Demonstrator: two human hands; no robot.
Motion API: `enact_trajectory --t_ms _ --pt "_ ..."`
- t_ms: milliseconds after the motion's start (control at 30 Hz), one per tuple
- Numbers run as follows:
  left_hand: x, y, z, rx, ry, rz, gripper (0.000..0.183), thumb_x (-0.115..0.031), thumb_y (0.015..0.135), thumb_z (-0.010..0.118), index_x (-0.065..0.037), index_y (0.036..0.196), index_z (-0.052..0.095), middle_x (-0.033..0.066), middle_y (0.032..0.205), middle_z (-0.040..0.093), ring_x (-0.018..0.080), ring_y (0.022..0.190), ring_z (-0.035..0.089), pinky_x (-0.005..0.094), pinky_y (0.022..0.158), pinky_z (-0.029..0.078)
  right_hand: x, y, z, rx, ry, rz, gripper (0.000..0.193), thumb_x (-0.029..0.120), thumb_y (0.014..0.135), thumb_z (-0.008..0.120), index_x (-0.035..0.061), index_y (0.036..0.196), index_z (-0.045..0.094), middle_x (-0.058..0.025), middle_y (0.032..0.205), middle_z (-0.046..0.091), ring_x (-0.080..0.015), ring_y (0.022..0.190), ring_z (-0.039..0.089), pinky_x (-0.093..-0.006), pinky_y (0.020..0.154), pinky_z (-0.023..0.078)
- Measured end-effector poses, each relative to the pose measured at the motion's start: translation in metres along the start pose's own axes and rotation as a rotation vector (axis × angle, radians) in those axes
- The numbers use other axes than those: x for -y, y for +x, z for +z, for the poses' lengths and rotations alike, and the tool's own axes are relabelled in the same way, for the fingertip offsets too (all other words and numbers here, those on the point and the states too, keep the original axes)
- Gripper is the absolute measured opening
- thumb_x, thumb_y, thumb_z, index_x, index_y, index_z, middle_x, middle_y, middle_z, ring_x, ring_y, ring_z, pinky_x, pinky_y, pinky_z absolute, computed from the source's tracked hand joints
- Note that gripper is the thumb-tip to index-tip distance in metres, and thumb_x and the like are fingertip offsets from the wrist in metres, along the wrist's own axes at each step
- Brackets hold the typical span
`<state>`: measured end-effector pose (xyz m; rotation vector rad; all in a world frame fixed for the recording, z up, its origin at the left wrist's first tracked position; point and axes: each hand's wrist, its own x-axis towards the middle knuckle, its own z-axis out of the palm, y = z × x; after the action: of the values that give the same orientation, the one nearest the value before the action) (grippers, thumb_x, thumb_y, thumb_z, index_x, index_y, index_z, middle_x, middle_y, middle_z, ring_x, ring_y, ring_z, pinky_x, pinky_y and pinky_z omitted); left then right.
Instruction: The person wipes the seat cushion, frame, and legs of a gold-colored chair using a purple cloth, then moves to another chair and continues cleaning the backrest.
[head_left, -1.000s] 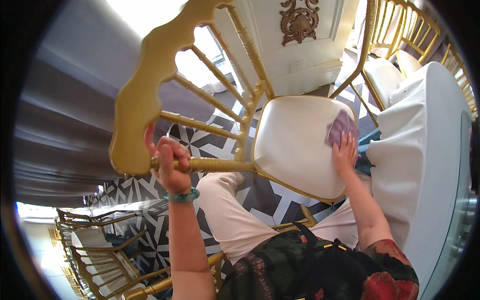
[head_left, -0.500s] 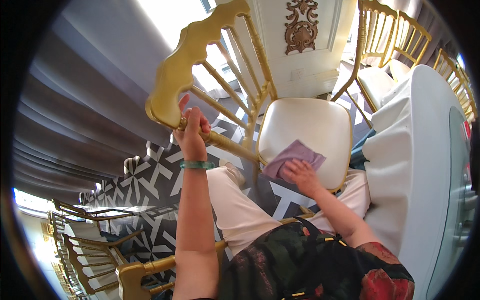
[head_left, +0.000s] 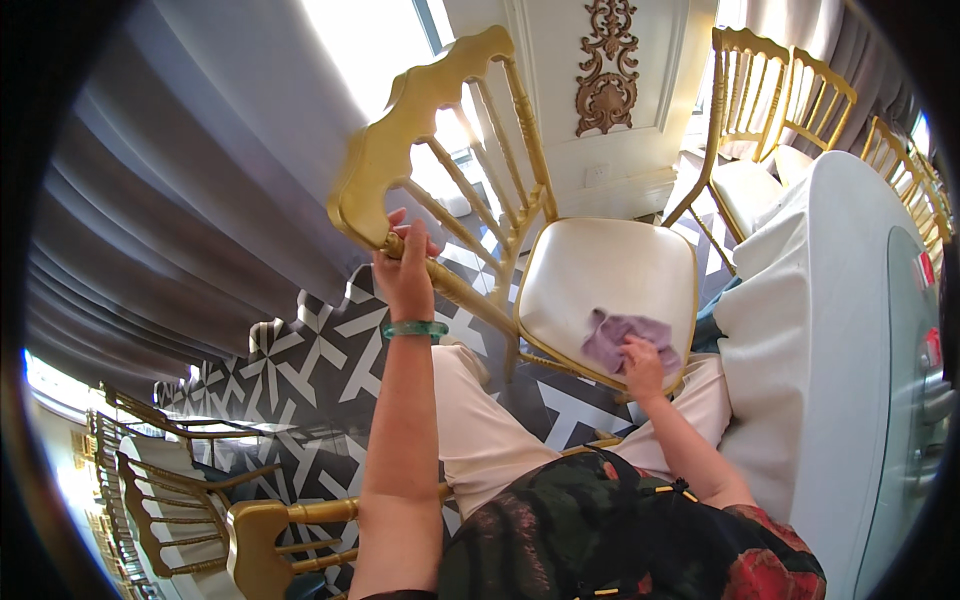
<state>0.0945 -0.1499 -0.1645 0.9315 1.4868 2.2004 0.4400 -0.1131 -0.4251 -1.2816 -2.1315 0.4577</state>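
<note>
In front of me stands a gold chair (head_left: pixel 470 290) with a spindled back and a pale cushioned seat (head_left: pixel 590 265). My left hand (head_left: pixel 405 270) is wrapped round the side post of its back, just below the wavy top rail; a green bangle (head_left: pixel 415 329) circles that wrist. On the seat's near right part, my right hand (head_left: pixel 645 365) grips a crumpled purple cloth (head_left: pixel 615 338) and presses it against the cushion. The fingertips are partly sunk in the cloth's folds.
To the right is a round table with a white cloth (head_left: pixel 770 340) and a glass turntable (head_left: pixel 900 380). More gold chairs (head_left: pixel 745 90) stand at the far right; others (head_left: pixel 170 510) are behind at the lower left. Grey curtains (head_left: pixel 180 190) hang along the left. The floor (head_left: pixel 300 370) is patterned.
My right hand has slid the cloth rightward across the seat, and the cloth is now more bunched up. The left hand keeps its hold on the chair post.
</note>
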Motion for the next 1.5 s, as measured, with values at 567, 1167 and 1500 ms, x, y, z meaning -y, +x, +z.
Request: enact_trajectory --t_ms 567,1167,1500 --pt "0.061 -0.146 -0.046 0.255 -0.915 -0.859 0.041 -0.04 0.091 0.042 -0.013 0.122 0.045 0.0048 0.123 0.05 0.0194 0.116 0.048 0.0383 0.098 0.04 0.245 0.097 -0.057 0.651 0.755 -0.43 0.029 0.02 0.091 0.052 0.0082 0.118 0.055 -0.0099 0.106 0.061 -0.0239 0.098 0.058 -0.0303 0.088 0.043" --pt "0.047 -0.069 -0.098 -0.116 -0.133 -0.23 0.025 -0.033 0.085 0.055 -0.009 0.092 0.053 0.0043 0.087 0.056 0.0136 0.067 0.05 0.0276 0.051 0.042 0.369 0.19 -0.035 0.407 0.909 -0.156 0.038 0.034 0.079 0.069 0.0023 0.097 0.059 -0.0096 0.083 0.065 -0.0235 0.078 0.062 -0.0329 0.075 0.046" --pt "0.011 0.024 -0.023 0.178 -0.12 -0.11 0.03 -0.042 0.086 0.049 -0.012 0.085 0.047 0.004 0.073 0.052 0.0154 0.055 0.046 0.0278 0.045 0.04 0.351 0.14 -0.059 0.514 0.974 -0.273 0.028 0.021 0.086 0.063 0.0037 0.106 0.052 -0.0071 0.088 0.062 -0.0173 0.082 0.057 -0.0299 0.076 0.045"
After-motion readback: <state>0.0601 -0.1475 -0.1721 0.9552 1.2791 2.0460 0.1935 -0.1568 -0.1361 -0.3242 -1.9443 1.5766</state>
